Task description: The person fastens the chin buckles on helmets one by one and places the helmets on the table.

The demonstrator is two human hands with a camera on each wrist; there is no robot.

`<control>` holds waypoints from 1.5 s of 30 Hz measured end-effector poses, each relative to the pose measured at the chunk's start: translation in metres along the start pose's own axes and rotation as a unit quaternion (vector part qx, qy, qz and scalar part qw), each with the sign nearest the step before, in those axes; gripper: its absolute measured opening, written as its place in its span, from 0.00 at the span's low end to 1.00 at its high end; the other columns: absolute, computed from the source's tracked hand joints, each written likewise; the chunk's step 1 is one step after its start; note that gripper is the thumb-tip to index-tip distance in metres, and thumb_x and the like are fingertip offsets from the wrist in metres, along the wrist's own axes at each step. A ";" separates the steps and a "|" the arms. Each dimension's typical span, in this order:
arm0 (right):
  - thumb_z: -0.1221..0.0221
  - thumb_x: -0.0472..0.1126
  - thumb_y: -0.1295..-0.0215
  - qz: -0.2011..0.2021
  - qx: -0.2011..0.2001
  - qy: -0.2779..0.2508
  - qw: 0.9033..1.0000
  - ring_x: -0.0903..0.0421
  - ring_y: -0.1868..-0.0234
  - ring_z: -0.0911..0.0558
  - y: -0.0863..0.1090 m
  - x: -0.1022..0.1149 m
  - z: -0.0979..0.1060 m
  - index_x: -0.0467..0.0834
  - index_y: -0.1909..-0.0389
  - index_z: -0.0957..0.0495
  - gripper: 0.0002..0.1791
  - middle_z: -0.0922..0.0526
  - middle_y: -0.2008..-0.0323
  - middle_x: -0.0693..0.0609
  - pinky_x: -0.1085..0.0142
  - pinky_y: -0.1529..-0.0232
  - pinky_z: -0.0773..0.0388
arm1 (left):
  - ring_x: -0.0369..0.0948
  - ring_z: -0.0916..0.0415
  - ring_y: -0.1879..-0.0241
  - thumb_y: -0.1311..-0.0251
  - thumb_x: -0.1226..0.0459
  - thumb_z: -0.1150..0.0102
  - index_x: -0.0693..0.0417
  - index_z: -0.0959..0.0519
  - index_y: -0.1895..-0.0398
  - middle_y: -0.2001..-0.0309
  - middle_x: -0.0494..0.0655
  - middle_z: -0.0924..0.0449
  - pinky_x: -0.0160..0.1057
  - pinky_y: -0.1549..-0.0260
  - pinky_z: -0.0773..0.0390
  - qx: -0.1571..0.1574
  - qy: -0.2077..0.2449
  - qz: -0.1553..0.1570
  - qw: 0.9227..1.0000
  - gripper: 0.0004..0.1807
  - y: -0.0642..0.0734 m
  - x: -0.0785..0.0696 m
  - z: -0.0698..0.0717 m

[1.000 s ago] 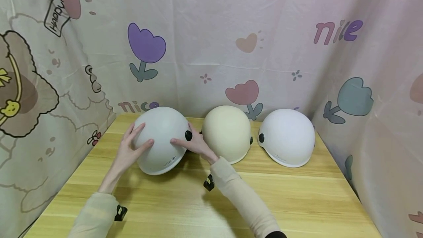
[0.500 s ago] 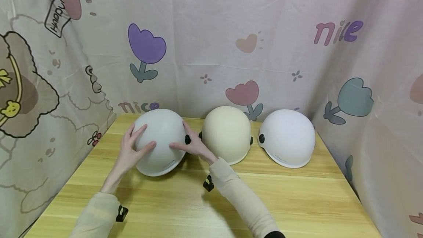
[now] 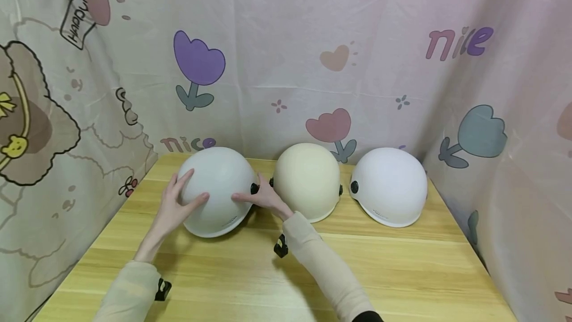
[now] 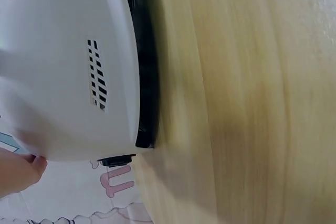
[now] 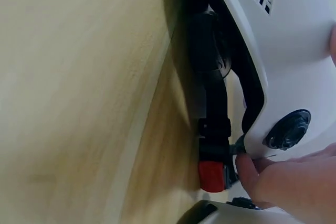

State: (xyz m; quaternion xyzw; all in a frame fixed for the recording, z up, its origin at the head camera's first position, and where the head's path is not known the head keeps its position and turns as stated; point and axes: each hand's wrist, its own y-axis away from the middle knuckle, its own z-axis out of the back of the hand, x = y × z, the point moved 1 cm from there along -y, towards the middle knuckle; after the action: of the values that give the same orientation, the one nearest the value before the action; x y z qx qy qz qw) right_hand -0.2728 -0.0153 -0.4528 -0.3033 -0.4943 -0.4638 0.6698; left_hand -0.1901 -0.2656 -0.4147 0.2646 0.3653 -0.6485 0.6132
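Fingers (image 3: 184, 179) of the left hand (image 3: 173, 208) are spread and curved round the grey half-shell helmet (image 3: 216, 178), about 9 o'clock on the dome. That lid's at 10 o'clock on the counter (image 3: 424, 262). Right hand (image 3: 264, 197) has it at 3 o'clock, thumb on the shell, fingers pinching the edge by the black knob (image 5: 287, 129). There's a gap under the rim, with the black strap (image 5: 216, 103) and red buckle (image 5: 211, 176) in it; can't tell if it's fully off the wood. Cream helmet (image 3: 306, 180) is at 12, white helmet (image 3: 390, 185) about 1, neither held. My guess: they're squaring up the row, so next move calls for levelling the rim without trapping that strap, then letting go evenly.
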 end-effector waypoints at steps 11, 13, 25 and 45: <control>0.31 0.58 0.42 0.025 0.010 0.016 1.000 0.40 0.26 0.40 -0.004 -0.006 -0.005 0.58 0.20 0.50 0.53 0.38 0.24 0.47 0.40 0.29 0.34 | 0.74 0.70 0.24 0.37 0.50 0.35 0.46 0.50 0.19 0.19 0.66 0.74 0.85 0.40 0.52 -0.004 -0.017 -0.001 1.000 0.48 -0.002 0.001 -0.002; 0.31 0.62 0.44 0.018 0.004 0.024 1.000 0.38 0.25 0.46 -0.004 -0.008 -0.006 0.61 0.20 0.51 0.54 0.41 0.23 0.48 0.38 0.29 0.37 | 0.74 0.70 0.24 0.37 0.49 0.35 0.46 0.50 0.18 0.19 0.66 0.74 0.85 0.40 0.51 -0.006 -0.017 -0.002 1.000 0.48 -0.003 0.002 -0.002; 0.31 0.63 0.44 0.020 0.005 -0.030 0.999 0.40 0.23 0.40 -0.004 -0.016 -0.013 0.57 0.19 0.62 0.62 0.48 0.21 0.40 0.41 0.28 0.33 | 0.74 0.71 0.24 0.36 0.48 0.37 0.44 0.52 0.18 0.19 0.66 0.76 0.86 0.41 0.51 -0.002 -0.020 -0.002 1.000 0.49 -0.003 0.007 -0.001; 0.27 0.52 0.44 0.002 -0.007 -0.118 0.993 0.36 0.27 0.37 -0.005 -0.023 -0.019 0.62 0.19 0.64 0.64 0.44 0.26 0.32 0.39 0.30 0.33 | 0.75 0.67 0.25 0.37 0.51 0.34 0.47 0.50 0.18 0.19 0.67 0.72 0.85 0.41 0.50 -0.001 -0.029 -0.018 0.999 0.49 -0.001 0.007 0.000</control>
State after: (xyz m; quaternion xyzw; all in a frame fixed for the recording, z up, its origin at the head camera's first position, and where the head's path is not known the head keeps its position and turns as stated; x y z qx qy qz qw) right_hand -0.2722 -0.0261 -0.4811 -0.3620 -0.5659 -0.4268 0.6054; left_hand -0.1923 -0.2704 -0.4201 0.2379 0.3530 -0.6666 0.6119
